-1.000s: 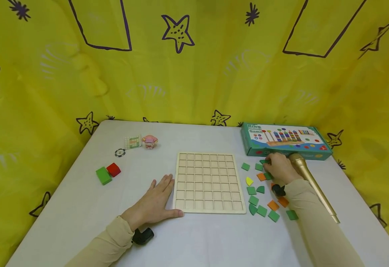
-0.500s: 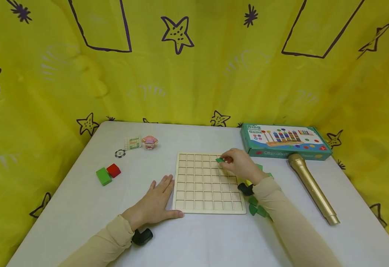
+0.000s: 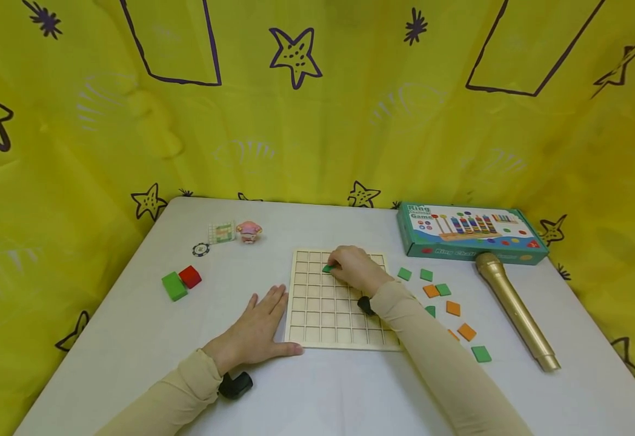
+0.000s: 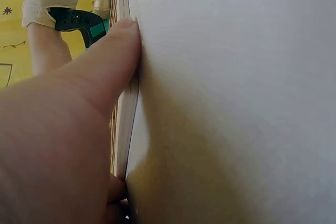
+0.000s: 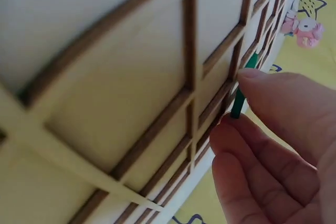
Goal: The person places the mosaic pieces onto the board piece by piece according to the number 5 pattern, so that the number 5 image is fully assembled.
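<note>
Pinching part-hidden green pc (image 3: 326, 269), R hand (image 3: 357, 267) obscures some grid bd (image 3: 313, 304).

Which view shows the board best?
Head: most of the board shows from above, though the right hand and sleeve cover part. Left wrist: only a thin strip by the left hand. Right wrist: part, close up, slanted.

Left sleeve (image 3: 159, 396): long, plain beige cloth, creased along the forearm
Left cuff (image 3: 202, 370): same beige, bunched at the wrist
Left wrist camera (image 3: 237, 385): small, black, rounded casing
Left hand (image 3: 253, 333): bare
Right sleeve (image 3: 454, 363): long, matching beige
Right cuff (image 3: 389, 297): beige, lightly wrinkled
Right wrist camera (image 4: 73, 20): dark, bent casing, squarish greenish end face
Right hand (image 3: 357, 269): bare
</note>
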